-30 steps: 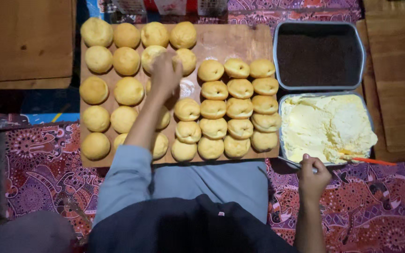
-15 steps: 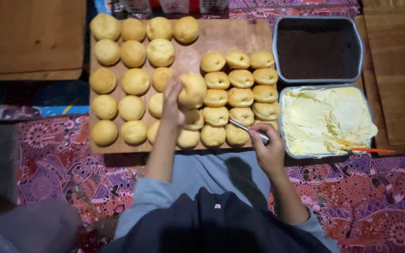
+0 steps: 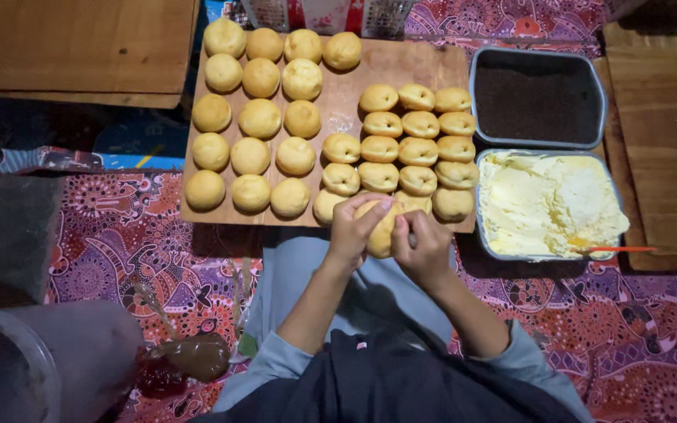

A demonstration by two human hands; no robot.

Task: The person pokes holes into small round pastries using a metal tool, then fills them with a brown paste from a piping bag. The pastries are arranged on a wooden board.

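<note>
Golden and round, a bun is sitting between both hands at the near edge of the wooden board, just over the person's lap. The left hand is cupping it from the left, with its fingers curling over the top and pressing against the crust. The right hand is closing in from the right side, its fingers wrapping tightly around a thin tool whose tip is meeting the bun; the tool itself is too hidden to tell apart.

Behind the hands, the board is carrying two groups of buns: smooth whole ones standing in rows on the left, and split ones packing closely together on the right, the nearest row lying just beyond the held bun. To the right of the board, a grey tray of dark brown sprinkles is lying at the back, and a second tray of pale yellow cream is lying in front of it, with an orange-handled utensil resting on its near right rim. A patterned red cloth is spreading under everything, and a low wooden bench is standing at the upper left.
</note>
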